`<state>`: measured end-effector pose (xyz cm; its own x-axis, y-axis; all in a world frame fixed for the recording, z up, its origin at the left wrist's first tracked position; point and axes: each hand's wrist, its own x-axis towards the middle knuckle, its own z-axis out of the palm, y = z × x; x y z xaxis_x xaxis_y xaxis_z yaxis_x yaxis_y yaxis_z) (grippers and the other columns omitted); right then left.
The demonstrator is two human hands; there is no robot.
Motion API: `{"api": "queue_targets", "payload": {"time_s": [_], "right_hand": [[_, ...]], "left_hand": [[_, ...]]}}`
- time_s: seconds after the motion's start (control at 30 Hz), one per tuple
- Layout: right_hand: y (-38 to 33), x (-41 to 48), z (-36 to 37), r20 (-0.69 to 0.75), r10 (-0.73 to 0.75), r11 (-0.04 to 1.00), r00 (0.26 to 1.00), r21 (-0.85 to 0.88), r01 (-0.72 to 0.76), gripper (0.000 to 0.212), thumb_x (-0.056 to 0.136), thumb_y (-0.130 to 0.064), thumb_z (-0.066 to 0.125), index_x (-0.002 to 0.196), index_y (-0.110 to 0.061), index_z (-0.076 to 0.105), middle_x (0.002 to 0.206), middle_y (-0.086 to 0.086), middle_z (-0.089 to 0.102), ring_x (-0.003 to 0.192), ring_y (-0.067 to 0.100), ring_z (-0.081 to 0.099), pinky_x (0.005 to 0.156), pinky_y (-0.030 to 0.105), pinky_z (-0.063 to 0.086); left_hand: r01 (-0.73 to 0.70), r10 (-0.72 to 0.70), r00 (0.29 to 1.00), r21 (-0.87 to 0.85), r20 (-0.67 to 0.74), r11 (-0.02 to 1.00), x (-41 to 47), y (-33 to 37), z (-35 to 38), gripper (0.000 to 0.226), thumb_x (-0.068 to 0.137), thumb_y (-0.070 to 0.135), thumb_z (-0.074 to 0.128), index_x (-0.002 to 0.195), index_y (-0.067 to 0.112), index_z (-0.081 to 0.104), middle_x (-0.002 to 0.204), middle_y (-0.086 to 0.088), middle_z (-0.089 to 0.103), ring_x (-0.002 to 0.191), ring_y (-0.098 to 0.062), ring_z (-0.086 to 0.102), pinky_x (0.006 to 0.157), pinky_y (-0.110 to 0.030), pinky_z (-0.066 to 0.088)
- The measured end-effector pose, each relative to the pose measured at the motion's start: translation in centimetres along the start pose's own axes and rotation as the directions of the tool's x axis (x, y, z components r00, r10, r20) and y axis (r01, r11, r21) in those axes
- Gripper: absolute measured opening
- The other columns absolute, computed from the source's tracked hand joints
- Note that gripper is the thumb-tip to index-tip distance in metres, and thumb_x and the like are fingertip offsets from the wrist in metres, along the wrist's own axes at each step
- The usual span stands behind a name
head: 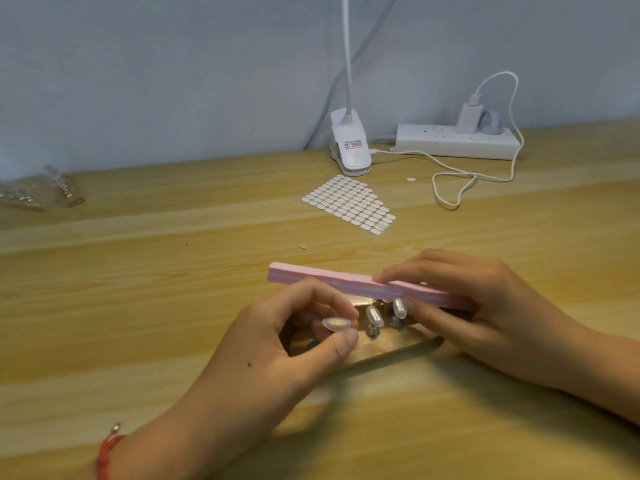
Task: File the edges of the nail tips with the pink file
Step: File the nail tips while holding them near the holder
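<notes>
Head view: wooden table [173, 306] – work surface. Right hand [485, 306] grips the pink file [329, 280], fingers on top and thumb beneath, level above a gold stand [381, 351]. Left hand [277, 344] pinches one clear nail tip [335, 323] near the file, apart from it – two mounted nail tips [373, 315] sit on the stand.

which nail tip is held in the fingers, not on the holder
The leftmost nail tip, pinched by the left hand. The other two nail tips sit on the holder near the pink file.
</notes>
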<state>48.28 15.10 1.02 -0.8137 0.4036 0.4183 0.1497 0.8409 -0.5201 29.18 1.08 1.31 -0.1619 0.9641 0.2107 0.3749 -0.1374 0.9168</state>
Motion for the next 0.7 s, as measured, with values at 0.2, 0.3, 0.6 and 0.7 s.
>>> {"api": "queue_targets", "payload": {"time_s": [0.2,0.3,0.6,0.7], "right_hand": [[0.03,-0.02,-0.02,0.002,-0.004,1.000,1.000,0.004,0.004,0.026,0.092,-0.024,0.058,0.116,-0.024,0.068,0.102,-0.004,0.068,0.093,0.012,0.065,0.077,0.034,0.050],[0.02,0.02,0.02,-0.002,-0.006,1.000,1.000,0.001,0.006,0.026,0.091,-0.023,0.059,0.116,-0.024,0.068,0.102,-0.004,0.068,0.093,0.011,0.065,0.077,0.033,0.050],[0.09,0.03,0.07,-0.008,-0.008,1.000,1.000,0.001,0.008,0.026,0.092,-0.023,0.059,0.115,-0.023,0.069,0.101,-0.005,0.068,0.093,0.011,0.065,0.078,0.033,0.050],[0.13,0.03,0.08,-0.009,-0.007,1.000,1.000,0.003,0.007,0.026,0.092,-0.023,0.059,0.115,-0.023,0.069,0.101,-0.005,0.068,0.092,0.010,0.065,0.077,0.033,0.050]], "left_hand": [[0.002,-0.002,1.000,0.002,0.007,1.000,-0.04,-0.12,-0.06,0.010,0.073,0.027,0.072,0.082,0.027,0.068,0.071,0.006,0.066,0.064,-0.003,0.057,0.059,-0.010,0.042],[-0.006,0.006,1.000,0.033,0.002,0.999,-0.02,-0.24,-0.08,0.011,0.073,0.028,0.071,0.083,0.029,0.068,0.075,0.001,0.068,0.066,-0.007,0.059,0.061,-0.011,0.044],[-0.010,0.010,1.000,0.020,-0.001,1.000,-0.01,-0.50,0.00,0.013,0.074,0.027,0.072,0.086,0.028,0.068,0.080,-0.002,0.070,0.074,-0.022,0.063,0.065,-0.015,0.047],[-0.006,0.006,1.000,0.014,-0.003,1.000,0.01,-0.48,0.01,0.013,0.074,0.026,0.072,0.086,0.028,0.068,0.080,-0.003,0.070,0.074,-0.022,0.063,0.065,-0.015,0.047]]}}
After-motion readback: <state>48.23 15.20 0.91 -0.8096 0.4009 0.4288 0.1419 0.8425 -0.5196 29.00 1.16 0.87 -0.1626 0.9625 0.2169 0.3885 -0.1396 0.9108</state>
